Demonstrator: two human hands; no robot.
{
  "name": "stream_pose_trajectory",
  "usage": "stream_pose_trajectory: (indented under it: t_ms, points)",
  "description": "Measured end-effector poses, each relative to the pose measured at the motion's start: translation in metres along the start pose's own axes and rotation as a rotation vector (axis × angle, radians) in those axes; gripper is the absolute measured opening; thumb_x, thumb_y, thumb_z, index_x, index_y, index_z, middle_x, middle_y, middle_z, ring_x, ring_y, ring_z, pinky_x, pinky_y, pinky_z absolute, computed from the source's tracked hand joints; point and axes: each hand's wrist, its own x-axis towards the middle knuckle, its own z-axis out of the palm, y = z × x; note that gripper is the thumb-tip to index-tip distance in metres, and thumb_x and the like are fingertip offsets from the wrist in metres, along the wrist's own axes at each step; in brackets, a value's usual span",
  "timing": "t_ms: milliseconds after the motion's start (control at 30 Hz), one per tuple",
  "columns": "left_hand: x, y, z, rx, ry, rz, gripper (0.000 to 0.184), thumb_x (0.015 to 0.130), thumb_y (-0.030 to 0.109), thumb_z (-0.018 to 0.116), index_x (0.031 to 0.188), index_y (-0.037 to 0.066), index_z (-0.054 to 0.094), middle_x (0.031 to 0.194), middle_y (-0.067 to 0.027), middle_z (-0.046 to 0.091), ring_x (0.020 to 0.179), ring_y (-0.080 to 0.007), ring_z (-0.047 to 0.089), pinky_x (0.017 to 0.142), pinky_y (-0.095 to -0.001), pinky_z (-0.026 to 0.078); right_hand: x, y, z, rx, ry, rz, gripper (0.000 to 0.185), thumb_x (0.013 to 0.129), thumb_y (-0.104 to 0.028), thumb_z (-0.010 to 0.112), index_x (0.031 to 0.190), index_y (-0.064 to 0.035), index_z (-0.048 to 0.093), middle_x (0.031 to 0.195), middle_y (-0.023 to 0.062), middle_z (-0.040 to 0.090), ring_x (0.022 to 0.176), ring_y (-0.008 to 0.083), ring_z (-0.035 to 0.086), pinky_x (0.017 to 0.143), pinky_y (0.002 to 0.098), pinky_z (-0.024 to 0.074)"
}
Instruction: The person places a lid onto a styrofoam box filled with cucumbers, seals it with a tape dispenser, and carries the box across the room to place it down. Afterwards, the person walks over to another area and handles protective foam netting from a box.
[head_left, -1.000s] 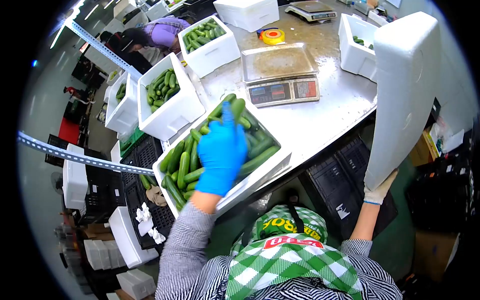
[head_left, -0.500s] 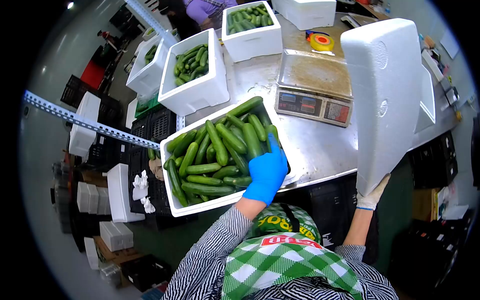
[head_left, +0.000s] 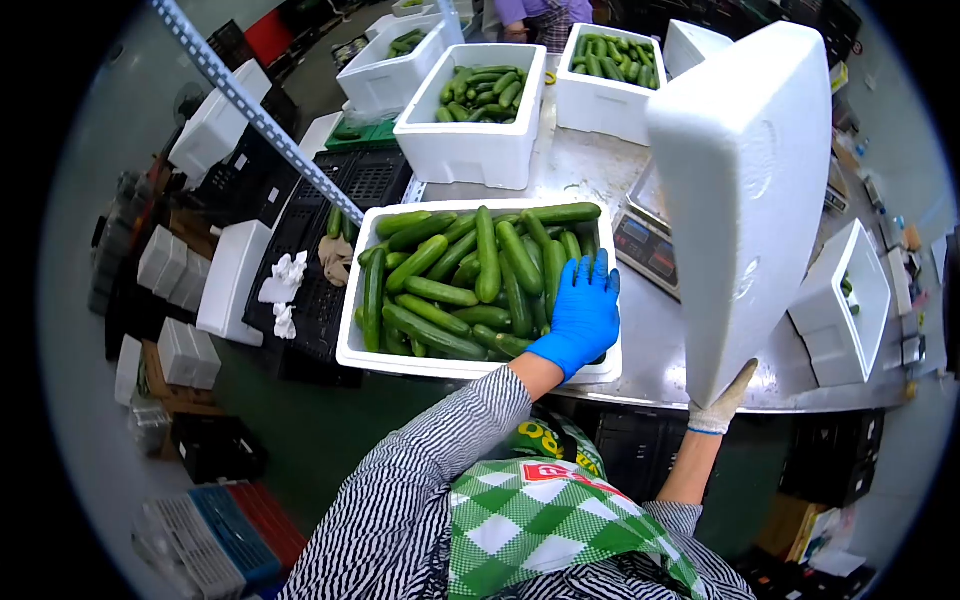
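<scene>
My left hand [head_left: 580,320], in a blue glove, lies with its fingers stretched out on the right end of the cucumbers [head_left: 462,270]. These fill a white foam box [head_left: 470,367] standing at the table's front edge. On the right, my right hand [head_left: 724,402], in a white knit glove, grips the lower end of a large white foam lid [head_left: 745,180]. The lid stands tilted on end, above the table and apart from the box. It partly hides a weighing scale [head_left: 645,250].
More foam boxes of cucumbers [head_left: 465,150] stand at the back. A tipped foam box [head_left: 845,305] sits at right. Black crates [head_left: 330,250] with crumpled white paper [head_left: 285,275] lie left, beside a slotted metal post [head_left: 255,110]. A person in purple [head_left: 545,12] is beyond the table.
The view has turned, so the box now appears level. My left hand has spread its fingers more over the cucumbers. My right hand still holds the lid upright.
</scene>
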Motion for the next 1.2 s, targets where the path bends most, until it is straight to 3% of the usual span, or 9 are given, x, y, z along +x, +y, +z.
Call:
stream_pose_trajectory:
  t_ms: [167,333,467,600,767,867,1000,1167,1200]
  points:
    - [0.006,-0.006,-0.015,-0.071,0.164,0.047,0.066,0.087,0.04,0.056,0.139,0.003,0.041,0.146,-0.0238,0.034,0.137,-0.0381,0.029,0.111,-0.0499,0.017,0.005,0.0,0.0,0.028,-0.084,0.028,0.069,0.093,-0.051,0.051,0.144,-0.0087,0.033,0.141,0.0125,0.044,0.12,0.03,0.051,0.097,0.0438,0.0483]
    - [0.081,-0.044,-0.016,-0.027,0.19,-0.054,0.072,0.084,0.041,0.059,0.139,-0.001,0.038,0.141,-0.0229,0.04,0.132,-0.035,0.038,0.107,-0.0464,0.027,0.008,0.001,-0.005,0.08,-0.027,0.087,0.069,0.092,-0.052,0.053,0.144,-0.0092,0.034,0.14,0.0115,0.045,0.122,0.0306,0.049,0.098,0.0463,0.0462]
    - [0.094,-0.071,-0.016,-0.15,-0.132,-0.035,0.06,0.082,0.039,0.06,0.133,0.009,0.05,0.129,-0.0149,0.051,0.119,-0.0331,0.048,0.102,-0.0464,0.034,0.012,0.003,-0.015,0.158,-0.022,0.086,0.071,0.091,-0.053,0.054,0.144,-0.0101,0.035,0.14,0.0108,0.046,0.123,0.031,0.048,0.099,0.0473,0.0447]
    - [0.079,-0.084,0.008,-0.178,0.013,0.123,0.048,0.088,0.035,0.053,0.129,0.011,0.054,0.124,-0.0154,0.053,0.118,-0.0314,0.048,0.106,-0.0464,0.029,0.008,0.001,-0.029,0.163,-0.005,0.086,0.071,0.092,-0.053,0.053,0.145,-0.0105,0.034,0.141,0.0109,0.045,0.122,0.0306,0.049,0.099,0.0461,0.0444]
    - [0.082,-0.078,0.01,-0.069,-0.082,0.067,0.054,0.093,0.038,0.046,0.14,0.009,0.043,0.132,-0.0162,0.051,0.127,-0.0307,0.044,0.112,-0.0483,0.021,0.006,-0.004,-0.024,0.097,0.005,0.06,0.07,0.092,-0.053,0.053,0.144,-0.0093,0.034,0.14,0.0107,0.045,0.121,0.0302,0.049,0.099,0.0451,0.0445]
    - [0.083,-0.089,0.007,-0.364,-0.069,0.067,0.055,0.095,0.039,0.046,0.139,0.007,0.043,0.13,-0.0185,0.052,0.125,-0.0319,0.046,0.112,-0.0484,0.021,0.005,0.003,-0.01,0.149,-0.042,0.097,0.069,0.093,-0.052,0.052,0.143,-0.0083,0.035,0.139,0.0108,0.046,0.12,0.0302,0.05,0.098,0.045,0.0451]
    - [0.052,-0.091,-0.05,-1.082,0.268,-0.161,0.047,0.097,0.035,0.044,0.129,0.002,0.052,0.124,-0.0212,0.058,0.117,-0.0313,0.055,0.101,-0.0399,0.041,0.0,0.013,0.016,0.136,-0.104,0.23,0.065,0.095,-0.048,0.05,0.143,-0.0066,0.035,0.139,0.0114,0.046,0.121,0.0302,0.049,0.099,0.0435,0.0448]
    - [-0.057,-0.196,-0.105,-1.494,0.554,-0.219,0.056,0.101,0.041,0.04,0.136,-0.003,0.043,0.128,-0.0193,0.054,0.115,-0.0281,0.056,0.098,-0.0401,0.046,-0.005,0.009,0.058,-0.141,-0.164,0.303,0.057,0.098,-0.04,0.048,0.137,0.0009,0.041,0.132,0.0157,0.053,0.113,0.025,0.056,0.095,0.0373,0.0472]
    - [-0.074,-0.213,-0.13,-2.358,0.328,0.036,0.07,0.098,0.054,0.036,0.136,-0.004,0.042,0.132,-0.0209,0.052,0.121,-0.0291,0.053,0.102,-0.0417,0.042,-0.003,0.01,0.062,-0.227,-0.199,0.322,0.056,0.098,-0.039,0.048,0.136,0.002,0.042,0.129,0.016,0.054,0.111,0.024,0.057,0.094,0.0361,0.0479]
